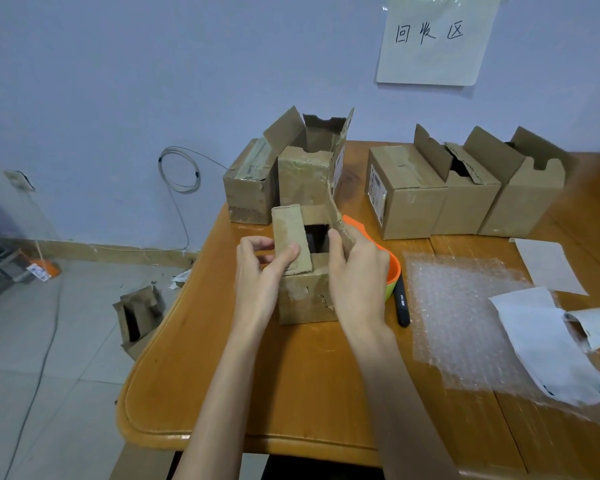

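Observation:
A small cardboard box point(305, 299) stands on the wooden table point(243, 382) in front of me, its top open with something dark inside. My left hand point(257, 271) pinches the left top flap point(290, 237) between thumb and fingers. My right hand point(357, 271) grips the right flap point(340, 216), which stands up tall and bent. Both hands sit against the sides of the box.
Two open boxes point(302, 168) stand behind it and three more point(465, 188) at the back right. An orange-and-green bowl point(394, 271) and a black pen point(401, 306) lie right of the box, then bubble wrap point(465, 323) and white paper point(551, 348). A torn carton point(137, 317) lies on the floor.

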Demonstrator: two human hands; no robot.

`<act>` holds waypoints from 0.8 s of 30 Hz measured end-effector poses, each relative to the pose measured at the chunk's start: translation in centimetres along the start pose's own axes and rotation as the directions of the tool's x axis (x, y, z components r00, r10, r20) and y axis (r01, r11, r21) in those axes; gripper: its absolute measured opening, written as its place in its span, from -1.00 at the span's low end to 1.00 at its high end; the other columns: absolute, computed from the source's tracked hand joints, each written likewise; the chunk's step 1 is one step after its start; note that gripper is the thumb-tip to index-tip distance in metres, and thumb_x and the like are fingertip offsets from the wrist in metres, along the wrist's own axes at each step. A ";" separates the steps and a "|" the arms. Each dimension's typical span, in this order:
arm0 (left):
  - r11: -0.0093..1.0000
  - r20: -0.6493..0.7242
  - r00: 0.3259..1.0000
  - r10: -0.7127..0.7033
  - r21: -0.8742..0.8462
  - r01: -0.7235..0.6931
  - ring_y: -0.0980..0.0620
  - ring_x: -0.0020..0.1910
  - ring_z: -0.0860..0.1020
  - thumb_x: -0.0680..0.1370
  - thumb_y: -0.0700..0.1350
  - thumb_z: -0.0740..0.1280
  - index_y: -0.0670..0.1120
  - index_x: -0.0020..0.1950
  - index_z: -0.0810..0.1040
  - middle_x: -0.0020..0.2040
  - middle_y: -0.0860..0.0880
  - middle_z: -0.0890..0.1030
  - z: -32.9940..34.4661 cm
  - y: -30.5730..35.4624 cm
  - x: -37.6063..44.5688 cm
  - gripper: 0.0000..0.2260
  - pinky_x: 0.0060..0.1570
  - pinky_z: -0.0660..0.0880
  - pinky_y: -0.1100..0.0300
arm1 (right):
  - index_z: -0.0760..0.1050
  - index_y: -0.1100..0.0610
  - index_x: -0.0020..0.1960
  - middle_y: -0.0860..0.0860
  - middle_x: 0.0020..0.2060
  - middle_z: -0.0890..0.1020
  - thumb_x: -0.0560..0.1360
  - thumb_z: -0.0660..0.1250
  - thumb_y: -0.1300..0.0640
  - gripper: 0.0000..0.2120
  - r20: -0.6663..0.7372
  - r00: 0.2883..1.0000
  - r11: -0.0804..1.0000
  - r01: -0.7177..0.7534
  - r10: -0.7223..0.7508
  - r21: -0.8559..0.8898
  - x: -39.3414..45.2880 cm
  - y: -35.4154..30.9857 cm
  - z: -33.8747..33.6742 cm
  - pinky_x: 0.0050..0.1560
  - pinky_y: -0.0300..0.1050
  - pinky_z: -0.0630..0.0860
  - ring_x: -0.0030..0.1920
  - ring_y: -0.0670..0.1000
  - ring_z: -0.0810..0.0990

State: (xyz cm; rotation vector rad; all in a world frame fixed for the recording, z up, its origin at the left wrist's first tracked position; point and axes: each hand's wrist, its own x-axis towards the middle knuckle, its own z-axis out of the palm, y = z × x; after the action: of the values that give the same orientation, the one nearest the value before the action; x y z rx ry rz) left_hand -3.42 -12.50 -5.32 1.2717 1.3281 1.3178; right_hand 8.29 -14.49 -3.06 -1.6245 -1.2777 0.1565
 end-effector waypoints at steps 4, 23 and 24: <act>0.994 -0.025 1.000 0.003 0.108 0.000 0.18 0.03 0.47 0.25 0.25 0.40 0.01 0.18 0.36 0.15 0.05 0.42 0.9 1.9 0.6 -0.39 -0.07 0.44 0.23 | 0.59 0.12 0.13 -0.06 -0.30 0.59 0.64 0.14 0.01 -0.69 0.004 0.995 0.989 -0.095 0.095 0.115 -0.4 0.5 0.0 -0.27 -0.26 0.33 -0.24 -0.01 0.51; 0.887 -0.051 0.959 -0.278 -0.398 0.235 0.11 -0.08 0.54 0.54 -0.23 0.29 -0.08 0.28 0.42 -0.01 0.02 0.55 -2.3 0.7 1.1 -0.69 -0.34 0.50 0.30 | 0.41 -0.04 0.27 -0.25 0.01 0.52 0.50 0.41 0.10 -0.63 0.140 0.897 0.683 -0.414 0.420 0.602 -0.6 1.6 -1.0 -0.06 -0.39 0.52 0.00 -0.30 0.55; 0.891 -0.051 0.960 -0.276 -0.389 0.235 0.10 -0.05 0.55 0.54 -0.23 0.30 -0.05 0.31 0.40 0.03 0.02 0.56 -2.3 0.5 1.2 -0.65 -0.26 0.50 0.27 | 0.37 -0.07 0.29 -0.25 0.03 0.50 0.46 0.46 0.12 -0.53 0.140 0.883 0.647 -0.428 0.447 0.631 -0.4 1.7 -1.2 -0.05 -0.40 0.52 -0.01 -0.31 0.55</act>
State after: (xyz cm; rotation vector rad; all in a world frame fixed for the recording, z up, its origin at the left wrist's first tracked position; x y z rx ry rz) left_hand -5.78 -11.64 -4.52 0.7423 1.1896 1.3832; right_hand 9.96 -15.39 -4.02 -1.2668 -0.6478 0.7941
